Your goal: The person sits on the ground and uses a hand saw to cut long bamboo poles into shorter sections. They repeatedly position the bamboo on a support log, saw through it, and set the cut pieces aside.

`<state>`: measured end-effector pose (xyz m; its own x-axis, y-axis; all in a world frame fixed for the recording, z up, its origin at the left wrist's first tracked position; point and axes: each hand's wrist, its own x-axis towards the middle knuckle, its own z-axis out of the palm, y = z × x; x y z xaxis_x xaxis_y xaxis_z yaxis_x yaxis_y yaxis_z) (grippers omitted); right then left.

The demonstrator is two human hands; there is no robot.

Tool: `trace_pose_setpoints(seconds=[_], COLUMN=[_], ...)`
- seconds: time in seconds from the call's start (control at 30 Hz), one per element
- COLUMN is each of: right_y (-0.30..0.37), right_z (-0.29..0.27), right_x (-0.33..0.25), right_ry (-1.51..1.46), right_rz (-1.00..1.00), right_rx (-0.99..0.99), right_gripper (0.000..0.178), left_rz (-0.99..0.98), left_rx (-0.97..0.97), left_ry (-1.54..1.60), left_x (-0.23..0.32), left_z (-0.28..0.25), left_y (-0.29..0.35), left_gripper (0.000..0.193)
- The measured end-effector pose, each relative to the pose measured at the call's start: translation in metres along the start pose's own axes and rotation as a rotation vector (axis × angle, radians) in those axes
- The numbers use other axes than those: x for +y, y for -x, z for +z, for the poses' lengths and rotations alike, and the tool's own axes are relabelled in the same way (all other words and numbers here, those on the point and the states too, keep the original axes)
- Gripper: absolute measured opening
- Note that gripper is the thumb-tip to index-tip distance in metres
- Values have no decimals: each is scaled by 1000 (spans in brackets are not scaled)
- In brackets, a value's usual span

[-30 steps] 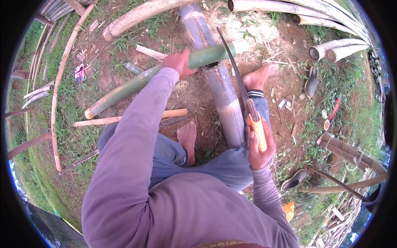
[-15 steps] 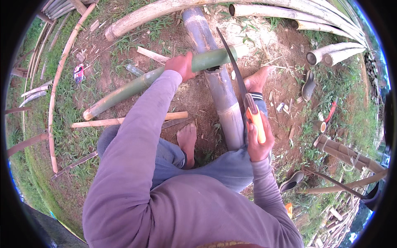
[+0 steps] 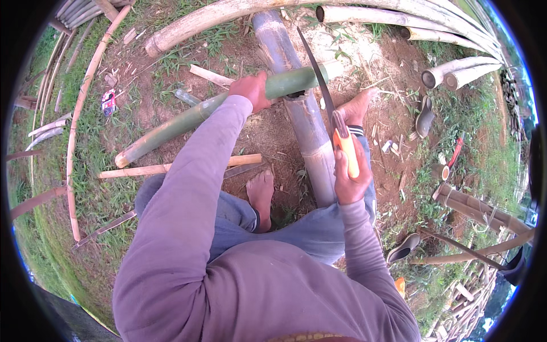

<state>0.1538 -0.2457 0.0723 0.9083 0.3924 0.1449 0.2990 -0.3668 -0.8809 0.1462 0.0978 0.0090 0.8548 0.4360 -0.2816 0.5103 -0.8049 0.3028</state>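
Observation:
My left hand (image 3: 250,91) is wrapped over a green bamboo pole (image 3: 188,122), which slants from the lower left up to the right. The pole lies across a thick grey bamboo log (image 3: 314,134) on the ground, its right end jutting past the log. My right hand (image 3: 353,178) grips the orange handle of a hand saw (image 3: 322,85). The long dark blade points away from me and crosses the pole near its pale right end. Whether the teeth sit in a cut cannot be made out.
Long pale bamboo poles (image 3: 370,17) lie across the far side. A bamboo strip (image 3: 139,170) and a clear bottle (image 3: 186,97) rest left of the log. At the right are a shoe (image 3: 424,117), another shoe (image 3: 403,249) and a red-handled tool (image 3: 456,151). My bare feet flank the log.
My right hand and the saw have moved slightly away from me and left, the blade tip reaching farther past the pole. My left hand keeps its hold.

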Motion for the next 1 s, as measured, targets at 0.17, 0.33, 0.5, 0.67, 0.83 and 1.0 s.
trace_pose_setpoints(seconds=[0.17, 0.33, 0.5, 0.67, 0.83, 1.0], right_y=[89, -29, -58, -37, 61, -5], right_z=[-60, 28, 49, 27, -35, 7], right_x=[16, 26, -1, 6, -6, 11], right_ry=[41, -78, 4, 49, -3, 98], right_rz=[-100, -25, -127, -93, -109, -193], right_rx=[-52, 71, 62, 48, 10, 41], right_gripper=[57, 49, 48, 48, 49, 45], left_rz=[4, 122, 137, 43, 56, 72], left_rx=[-56, -186, 266, 145, 164, 177], left_ry=[25, 94, -73, -35, -6, -30], left_x=[-9, -15, -5, 5, -5, -2], left_z=[2, -4, 22, 30, 28, 35], left_y=[-6, -28, -6, -3, -2, -6], left_gripper=[69, 74, 78, 73, 68, 70])
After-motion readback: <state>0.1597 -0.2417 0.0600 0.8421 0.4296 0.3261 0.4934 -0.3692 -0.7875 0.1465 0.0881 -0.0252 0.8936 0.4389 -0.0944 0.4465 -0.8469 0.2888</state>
